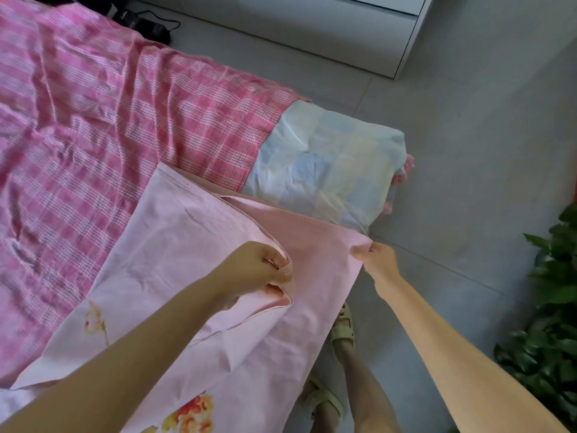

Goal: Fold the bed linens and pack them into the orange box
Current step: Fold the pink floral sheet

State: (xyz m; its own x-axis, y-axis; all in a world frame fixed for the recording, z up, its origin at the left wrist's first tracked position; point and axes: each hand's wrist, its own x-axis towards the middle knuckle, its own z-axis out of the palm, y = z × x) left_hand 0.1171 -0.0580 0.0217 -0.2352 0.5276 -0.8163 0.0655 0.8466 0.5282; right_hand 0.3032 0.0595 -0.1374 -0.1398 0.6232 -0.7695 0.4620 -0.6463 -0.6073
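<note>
Setting: a bedroom in a home. Evidence: a bed [352,201] spread with a crumpled pink checked sheet [93,120], a pastel checked cover [321,157] over its corner, and pink floral linen [175,245] laid at the near edge. Surroundings: grey tiled floor [468,135], the base of a white cupboard [312,29] along the far side, a black cable [162,25] on the floor by the bed, and a leafy green plant [549,307] at right.

I list: pink floral sheet [175,245], corner folded over, draped off the near edge of the bed [327,157]; pink plaid cover [93,120], wrinkled, spread across it.
</note>
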